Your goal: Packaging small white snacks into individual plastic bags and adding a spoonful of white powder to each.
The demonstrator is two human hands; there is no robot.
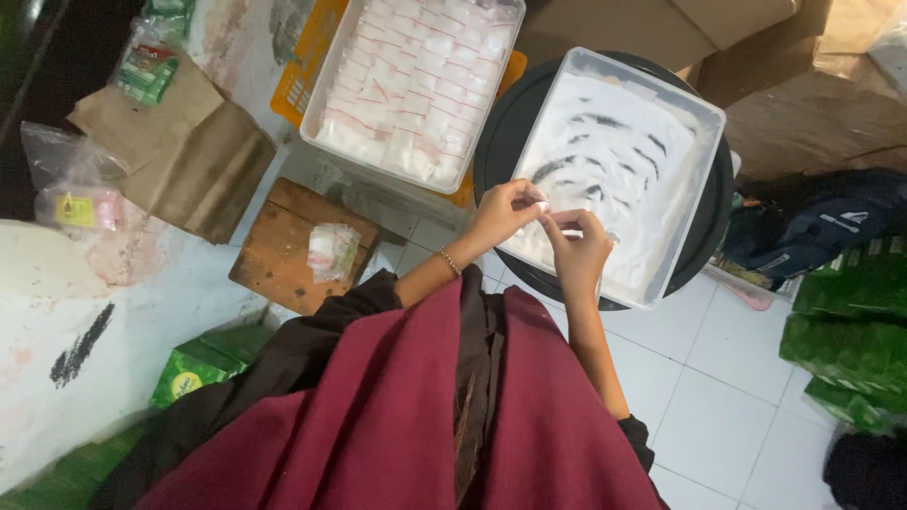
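Both hands, left hand point(499, 215) and right hand point(578, 247), pinch closed on one small clear plastic sachet point(556, 213) above the rectangular clear plastic tray of white powder point(661, 99), so spills fall back.

I sit on a tiled floor point(718, 397) in a packing storeroom: cardboard boxes point(661, 24) far off, green packets point(850, 321) stacked right, a tub of filled sachets point(416, 85).

My left hand point(501, 215) and my right hand point(578, 247) meet in front of me, fingertips pinched together and nearly touching each other. Both forearms are bare and angle inward from my body, elbows bent. My left wrist is cocked upward, fingers curled; my right hand's fingers point up toward the left one.
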